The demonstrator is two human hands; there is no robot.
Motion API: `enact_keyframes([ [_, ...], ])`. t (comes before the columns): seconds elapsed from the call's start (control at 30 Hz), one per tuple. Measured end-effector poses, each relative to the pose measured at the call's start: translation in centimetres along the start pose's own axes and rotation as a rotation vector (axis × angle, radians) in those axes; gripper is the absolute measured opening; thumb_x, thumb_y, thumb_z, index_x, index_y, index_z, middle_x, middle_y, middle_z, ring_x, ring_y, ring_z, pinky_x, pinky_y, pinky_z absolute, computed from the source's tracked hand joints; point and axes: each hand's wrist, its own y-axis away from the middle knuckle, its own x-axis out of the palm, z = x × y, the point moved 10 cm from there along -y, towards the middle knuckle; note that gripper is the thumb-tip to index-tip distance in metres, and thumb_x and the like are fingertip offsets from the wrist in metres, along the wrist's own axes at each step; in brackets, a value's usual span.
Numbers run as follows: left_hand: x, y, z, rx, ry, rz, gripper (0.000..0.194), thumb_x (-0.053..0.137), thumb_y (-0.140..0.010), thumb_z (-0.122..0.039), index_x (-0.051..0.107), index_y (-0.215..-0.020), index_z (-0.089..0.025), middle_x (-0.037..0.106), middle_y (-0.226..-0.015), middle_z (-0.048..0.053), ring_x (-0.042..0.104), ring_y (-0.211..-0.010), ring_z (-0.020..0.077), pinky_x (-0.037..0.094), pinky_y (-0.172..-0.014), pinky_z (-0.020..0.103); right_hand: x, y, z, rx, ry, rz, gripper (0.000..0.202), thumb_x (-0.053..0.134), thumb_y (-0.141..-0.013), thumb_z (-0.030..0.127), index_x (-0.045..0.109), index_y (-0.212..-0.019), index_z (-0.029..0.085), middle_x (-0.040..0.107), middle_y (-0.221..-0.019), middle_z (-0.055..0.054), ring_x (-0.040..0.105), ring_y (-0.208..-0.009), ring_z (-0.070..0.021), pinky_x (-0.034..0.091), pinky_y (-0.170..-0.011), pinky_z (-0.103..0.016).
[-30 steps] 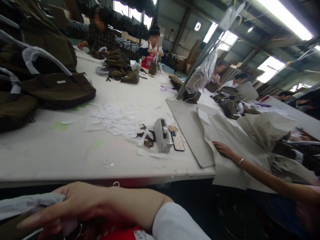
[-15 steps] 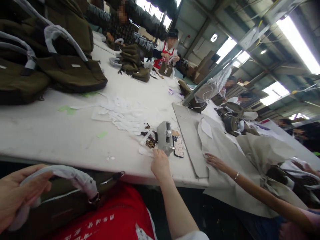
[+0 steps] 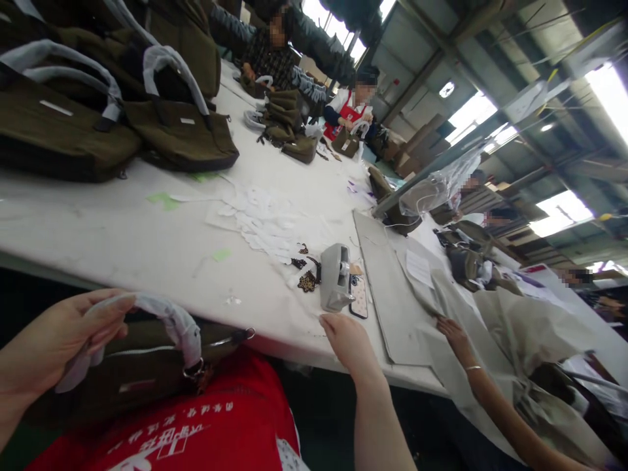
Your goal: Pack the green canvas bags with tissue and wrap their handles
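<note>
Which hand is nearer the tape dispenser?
Right. The right hand rests at the table edge just below the tape dispenser; the left hand is far off, holding the wrapped bag handle.

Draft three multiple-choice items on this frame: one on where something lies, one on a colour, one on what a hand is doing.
1. Where does the phone lie?
A. on the stacked bags
B. on the table, right beside the grey tape dispenser
C. in the person's lap

2. What colour is the bag in the person's lap?
A. olive brown
B. bright blue
C. white

3. What is the left hand doing?
A. lying flat on the table
B. holding the phone
C. gripping the bag's white-wrapped handle

Answers: 1 B, the phone's patterned case sits against the dispenser on the white table. 2 A, its fabric matches the olive bags stacked further back. 3 C, the fingers close round the wrapped handle, while the right hand rests at the table edge, holding nothing visible.
</note>
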Motion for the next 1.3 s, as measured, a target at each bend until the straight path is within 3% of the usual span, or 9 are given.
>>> enact_keyframes([
  [0.1, 0.1, 0.6, 0.3, -0.024, 0.174, 0.002, 0.032, 0.06, -0.083, -0.053, 0.056, -0.087, -0.022, 0.042, -0.043, -0.011, 0.034, -0.045, 0.0048, 0.034, -0.051, 0.016, -2.8, 1.2, 2.4, -0.066, -0.114, 0.016, 0.029, 0.052, -0.097, 0.03, 0.071, -0.077, 0.022, 0.073, -0.077, -0.004, 0.065, -0.074, -0.0179, 0.036, -0.065, -0.028],
  [0.23, 0.8, 1.4, -1.5, 0.007, 0.139, 0.025, 0.038, 0.065, -0.079, -0.057, 0.059, -0.087, -0.021, 0.048, -0.047, -0.008, 0.034, -0.046, 0.0066, 0.027, -0.045, 0.016, -5.2, 2.1, 9.3, -0.319, -0.35, -0.026, 0.025, 0.052, -0.097, 0.029, 0.072, -0.083, 0.023, 0.07, -0.073, -0.002, 0.061, -0.069, -0.0142, 0.037, -0.066, -0.026],
  [0.43, 1.0, 1.9, -3.7, 0.132, 0.051, 0.012, 0.045, 0.065, -0.078, -0.061, 0.061, -0.082, -0.016, 0.049, -0.047, -0.006, 0.038, -0.045, 0.0086, 0.03, -0.045, 0.019, -3.5, 4.4, 22.2, -0.852, -0.412, 0.092, 0.019, 0.059, -0.09, 0.027, 0.068, -0.074, 0.022, 0.07, -0.066, 0.001, 0.061, -0.062, -0.0122, 0.038, -0.063, -0.025],
  [0.53, 1.0, 2.5, -4.5, 0.187, 0.045, 0.041, 0.05, 0.062, -0.078, -0.065, 0.062, -0.083, -0.015, 0.049, -0.048, -0.005, 0.041, -0.045, 0.0089, 0.031, -0.046, 0.019, -2.7, 4.1, 26.0, -0.896, -0.248, -0.062, 0.02, 0.061, -0.083, 0.024, 0.061, -0.064, 0.02, 0.067, -0.059, 0.0, 0.056, -0.053, -0.0134, 0.033, -0.056, -0.029],
  [0.67, 0.4, 2.9, -4.7, 0.147, 0.09, 0.015, 0.076, 0.024, -0.086, -0.078, 0.06, -0.066, -0.014, 0.058, -0.05, 0.004, 0.05, -0.044, 0.0128, 0.037, -0.044, 0.022, -2.5, 3.9, 29.2, -0.942, -0.145, -0.299, 0.015, 0.058, -0.082, 0.019, 0.06, -0.067, 0.02, 0.065, -0.059, -0.001, 0.056, -0.053, -0.016, 0.031, -0.054, -0.032],
  [0.83, 2.0, 3.3, -3.5, -0.086, -0.113, 0.209, 0.07, 0.043, -0.081, -0.075, 0.069, -0.069, -0.01, 0.07, -0.063, 0.012, 0.054, -0.041, 0.0163, 0.033, -0.035, 0.023, -2.3, 3.6, 30.9, -0.955, -0.087, -0.393, 0.014, 0.057, -0.086, 0.017, 0.059, -0.072, 0.02, 0.063, -0.06, -0.001, 0.058, -0.056, -0.0188, 0.033, -0.054, -0.033],
  [0.93, 3.0, 3.5, -4.7, -0.034, -0.057, 0.304, 0.056, 0.058, -0.076, -0.069, 0.065, -0.069, -0.013, 0.065, -0.057, 0.005, 0.051, -0.042, 0.0135, 0.035, -0.039, 0.021, -3.0, 3.2, 30.5, -0.925, -0.115, -0.37, 0.016, 0.056, -0.089, 0.02, 0.06, -0.073, 0.02, 0.065, -0.062, -0.002, 0.06, -0.058, -0.0189, 0.035, -0.056, -0.031],
  [1.1, 3.3, 3.3, -6.9, 0.08, -0.031, 0.288, 0.047, 0.064, -0.074, -0.062, 0.062, -0.07, -0.015, 0.058, -0.057, 0.0, 0.049, -0.048, 0.0127, 0.035, -0.045, 0.02, -5.3, 1.7, 27.7, -0.803, -0.261, -0.217, 0.02, 0.065, -0.088, 0.032, 0.062, -0.072, 0.02, 0.07, -0.069, -0.001, 0.061, -0.064, -0.0158, 0.037, -0.062, -0.027],
  [1.3, 4.5, 4.1, -9.7, 0.214, -0.084, 0.272, 0.047, 0.055, -0.081, -0.06, 0.069, -0.083, -0.015, 0.062, -0.066, 0.002, 0.049, -0.055, 0.0142, 0.036, -0.05, 0.022, -7.4, -0.7, 23.6, -0.552, -0.777, -0.092, 0.006, 0.068, -0.083, 0.023, 0.069, -0.078, 0.021, 0.071, -0.073, 0.001, 0.061, -0.066, -0.0122, 0.041, -0.061, -0.022],
])
